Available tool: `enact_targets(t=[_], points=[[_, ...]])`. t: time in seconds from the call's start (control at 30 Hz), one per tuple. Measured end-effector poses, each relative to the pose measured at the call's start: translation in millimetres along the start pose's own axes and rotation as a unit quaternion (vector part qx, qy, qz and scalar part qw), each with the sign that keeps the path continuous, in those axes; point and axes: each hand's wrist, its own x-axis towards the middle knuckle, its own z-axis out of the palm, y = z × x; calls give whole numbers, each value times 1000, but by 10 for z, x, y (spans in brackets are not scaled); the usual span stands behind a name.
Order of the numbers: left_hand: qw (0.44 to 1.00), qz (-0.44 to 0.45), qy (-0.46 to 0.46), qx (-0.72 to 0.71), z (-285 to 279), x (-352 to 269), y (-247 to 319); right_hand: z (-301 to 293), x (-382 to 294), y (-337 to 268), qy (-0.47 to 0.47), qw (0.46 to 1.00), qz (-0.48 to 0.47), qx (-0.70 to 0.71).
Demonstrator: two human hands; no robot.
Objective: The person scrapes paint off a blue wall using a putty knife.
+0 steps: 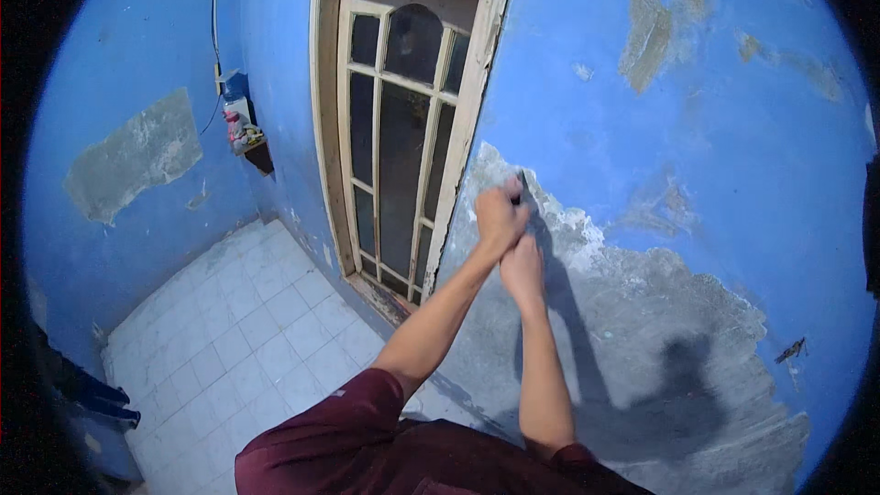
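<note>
Both of my hands are together at the wall, around a small dark-handled tool (515,199) that is mostly hidden by the fingers. My left hand (500,216) is the upper one, closed on the handle. Just below and touching it is my right hand (522,265), closed at the tool's lower end. The tool's dark tip reaches the ragged border between the blue painted wall (605,117) and a large bare grey plaster patch (660,316). Pale flaking paint lines that border. What kind of tool it is cannot be made out.
A cream wooden window frame (447,185) with dark glass panes stands left of the hands. White floor tiles (254,337) lie at lower left. A small wall shelf (251,146) holds several items in the far corner. Dark cloth hangs at the left edge.
</note>
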Motion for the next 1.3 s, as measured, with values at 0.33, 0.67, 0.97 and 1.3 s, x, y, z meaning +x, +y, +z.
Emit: enact_targets(t=[0.33,0.67,0.97,1.3], points=[[999,-1,-20,-26,-34,77,36,90,227,177,-13,997,65,41],[999,-11,23,-31,-54,208,-11,174,245,35,-4,1000,-24,1],[999,30,0,-40,-18,13,-105,156,144,96,8,999,16,47],[998,-2,-4,-65,-192,220,-72,278,181,-5,10,999,29,44]])
